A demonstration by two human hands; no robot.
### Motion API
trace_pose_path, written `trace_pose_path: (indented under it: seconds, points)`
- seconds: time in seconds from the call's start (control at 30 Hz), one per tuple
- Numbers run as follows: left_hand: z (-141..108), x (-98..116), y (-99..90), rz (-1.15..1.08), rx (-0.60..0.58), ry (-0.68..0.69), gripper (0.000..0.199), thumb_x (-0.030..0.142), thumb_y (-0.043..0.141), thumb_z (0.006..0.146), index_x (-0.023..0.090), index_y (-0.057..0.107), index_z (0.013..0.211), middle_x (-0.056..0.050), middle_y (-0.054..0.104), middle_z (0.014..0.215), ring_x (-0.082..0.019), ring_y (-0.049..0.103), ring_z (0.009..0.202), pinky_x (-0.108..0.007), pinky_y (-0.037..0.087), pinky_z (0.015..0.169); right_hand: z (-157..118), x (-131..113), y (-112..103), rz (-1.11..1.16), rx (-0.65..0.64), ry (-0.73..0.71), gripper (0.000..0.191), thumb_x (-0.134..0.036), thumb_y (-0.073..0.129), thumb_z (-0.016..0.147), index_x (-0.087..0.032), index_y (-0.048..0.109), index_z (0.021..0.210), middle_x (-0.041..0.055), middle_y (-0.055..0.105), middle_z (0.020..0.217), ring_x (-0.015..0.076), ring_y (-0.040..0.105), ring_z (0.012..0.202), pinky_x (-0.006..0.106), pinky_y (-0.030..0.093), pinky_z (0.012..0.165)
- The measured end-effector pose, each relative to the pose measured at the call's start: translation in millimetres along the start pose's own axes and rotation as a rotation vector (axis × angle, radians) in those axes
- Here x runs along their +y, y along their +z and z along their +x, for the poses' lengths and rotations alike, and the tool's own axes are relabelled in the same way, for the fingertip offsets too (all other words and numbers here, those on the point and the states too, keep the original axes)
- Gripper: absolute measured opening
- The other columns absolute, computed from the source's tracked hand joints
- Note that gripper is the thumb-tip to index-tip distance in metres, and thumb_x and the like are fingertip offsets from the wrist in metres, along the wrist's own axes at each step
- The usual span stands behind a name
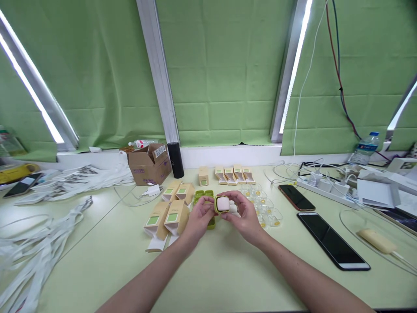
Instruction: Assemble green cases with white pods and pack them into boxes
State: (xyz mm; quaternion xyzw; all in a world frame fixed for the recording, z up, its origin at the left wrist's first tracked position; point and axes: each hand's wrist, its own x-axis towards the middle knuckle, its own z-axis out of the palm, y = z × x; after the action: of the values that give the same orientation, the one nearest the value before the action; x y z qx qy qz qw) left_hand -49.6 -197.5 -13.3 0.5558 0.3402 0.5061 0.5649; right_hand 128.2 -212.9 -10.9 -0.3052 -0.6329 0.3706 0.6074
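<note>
Over the middle of the table, both my hands hold a small olive-green case (215, 206) with a white rounded-square block (223, 203) seated in it. My left hand (201, 214) pinches the case from the left, and my right hand (243, 216) grips its right side with thumb and fingers. Behind the hands are more olive-green cases (199, 194), partly hidden. Some white pieces (233, 208) show beside my right fingers. To the right lie several clear plastic covers (265, 206) with yellow spots. Left of my hands, beige paper boxes (177, 215) with green labels have their flaps open.
More small beige boxes (235, 174) stand at the back. A cardboard box (149, 164) and a black cylinder (176, 160) are by the wall. Two phones (332, 240), a power strip (325, 187) and cables occupy the right. White straps (42, 248) lie at left.
</note>
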Motion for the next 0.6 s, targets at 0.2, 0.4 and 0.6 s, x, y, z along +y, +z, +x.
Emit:
trace_pose_path:
  seconds: [0.2, 0.4, 0.6]
  points:
    - [-2, 5, -12.4, 0.493, 0.070, 0.419, 0.032, 0.032, 0.067, 0.098, 0.025, 0.057, 0.128, -0.012, 0.066, 0.129, -0.027, 0.060, 0.128, -0.047, 0.046, 0.111, 3, 9, -8, 0.005, 0.026, 0.027, 0.044, -0.016, 0.079, 0.072, -0.026, 0.071, 0.114, 0.0054, 0.074, 0.117, 0.0267, 0.066, 0.115, 0.044, 0.052, 0.103]
    - [-9, 8, -12.4, 0.723, -0.053, 0.664, 0.044, 0.021, 0.058, 0.101, 0.031, 0.052, 0.143, -0.012, 0.053, 0.149, -0.030, 0.047, 0.144, -0.053, 0.044, 0.118, 2, 15, -11, 0.012, 0.031, 0.032, 0.044, -0.021, 0.083, 0.071, -0.026, 0.069, 0.113, 0.0048, 0.072, 0.114, 0.0258, 0.066, 0.109, 0.044, 0.053, 0.101]
    - [-9, 3, -12.9, 0.733, -0.108, 0.674, 0.043, 0.017, 0.054, 0.102, 0.031, 0.054, 0.143, -0.013, 0.050, 0.149, -0.030, 0.047, 0.145, -0.054, 0.046, 0.119, 0, 9, -8, 0.094, -0.069, -0.031, 0.042, -0.033, 0.083, 0.082, -0.027, 0.069, 0.122, 0.0073, 0.067, 0.119, 0.0244, 0.069, 0.109, 0.040, 0.057, 0.097]
